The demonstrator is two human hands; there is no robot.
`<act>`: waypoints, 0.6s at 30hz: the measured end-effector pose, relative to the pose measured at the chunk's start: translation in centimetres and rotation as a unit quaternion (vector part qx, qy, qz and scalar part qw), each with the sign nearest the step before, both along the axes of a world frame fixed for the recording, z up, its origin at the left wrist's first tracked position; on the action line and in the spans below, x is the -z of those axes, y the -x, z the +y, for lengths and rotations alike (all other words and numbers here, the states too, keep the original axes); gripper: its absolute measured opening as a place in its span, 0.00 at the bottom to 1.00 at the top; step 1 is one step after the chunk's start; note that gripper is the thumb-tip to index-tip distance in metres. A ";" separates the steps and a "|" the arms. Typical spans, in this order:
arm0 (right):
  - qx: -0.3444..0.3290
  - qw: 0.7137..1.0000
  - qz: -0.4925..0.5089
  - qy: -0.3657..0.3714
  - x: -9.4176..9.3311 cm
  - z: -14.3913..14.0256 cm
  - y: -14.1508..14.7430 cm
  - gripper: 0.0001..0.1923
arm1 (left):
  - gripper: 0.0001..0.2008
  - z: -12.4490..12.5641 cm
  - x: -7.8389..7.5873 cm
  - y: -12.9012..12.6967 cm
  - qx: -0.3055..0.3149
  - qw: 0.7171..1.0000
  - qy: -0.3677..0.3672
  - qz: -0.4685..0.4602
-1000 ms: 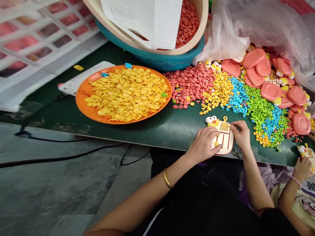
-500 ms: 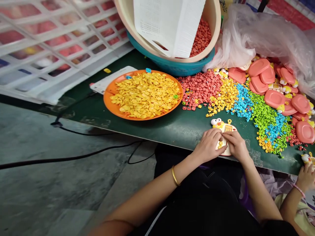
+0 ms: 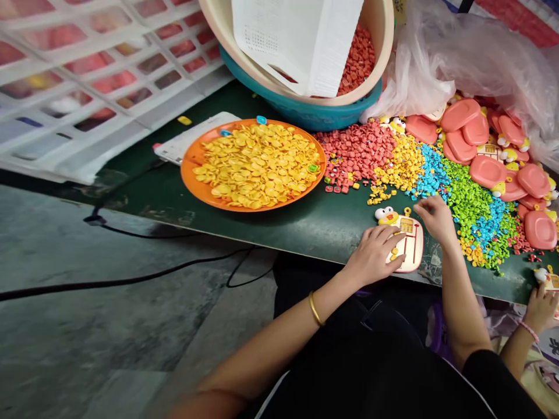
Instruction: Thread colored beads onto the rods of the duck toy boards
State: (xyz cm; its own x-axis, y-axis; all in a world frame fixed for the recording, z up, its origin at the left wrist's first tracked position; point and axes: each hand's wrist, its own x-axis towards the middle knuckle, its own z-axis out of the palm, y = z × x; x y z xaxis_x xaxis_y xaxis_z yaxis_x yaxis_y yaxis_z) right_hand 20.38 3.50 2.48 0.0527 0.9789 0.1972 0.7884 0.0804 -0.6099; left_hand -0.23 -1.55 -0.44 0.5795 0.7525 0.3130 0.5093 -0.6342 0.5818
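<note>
My left hand grips the left side of a cream duck-topped toy board, fingers over its face and thumb near its lower edge. The board lies on the table's front edge and has red slots, a yellow grid and small yellow pieces at its left. Beyond the board's right corner, my right hand is raised with its fingertips pinched together; whatever they may hold is hidden. Just past it are heaps of small blue pieces, yellow pieces and green pieces.
An orange plate of yellow discs stands left of a heap of red pieces. Behind are stacked basins and a white crate. Pink toy backs pile up at right. A co-worker's hand is at the far right.
My right hand has left the board and moved up and right toward the small pieces, uncovering the red slots. My left hand stays on the board.
</note>
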 end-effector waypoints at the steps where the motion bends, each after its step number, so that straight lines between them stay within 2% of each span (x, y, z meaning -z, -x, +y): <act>1: 0.014 0.999 0.022 0.017 0.1 -1.5 -0.5 0.11 | 0.22 0.0 0.0 0.0 -0.002 1.000 0.003 -0.004; 4: 0.079 0.994 0.073 0.030 0.9 -4.4 -0.7 0.10 | 0.20 0.1 0.2 0.1 -0.007 1.000 0.008 -0.015; 7: 0.097 0.991 0.083 -0.026 2.1 -5.0 0.4 0.08 | 0.17 0.2 0.4 0.1 -0.017 0.999 0.004 -0.027; 11: 0.052 0.995 0.036 -0.072 2.9 -5.7 1.4 0.12 | 0.14 0.2 0.6 0.0 -0.020 0.999 0.011 -0.030; 15: -0.028 0.998 0.013 -0.058 2.7 -7.5 2.0 0.13 | 0.14 0.3 0.8 -0.1 -0.022 0.999 0.016 -0.029; 18: -0.075 0.995 0.029 -0.054 2.2 -6.2 2.4 0.13 | 0.14 0.3 0.7 0.0 -0.024 0.999 0.024 -0.023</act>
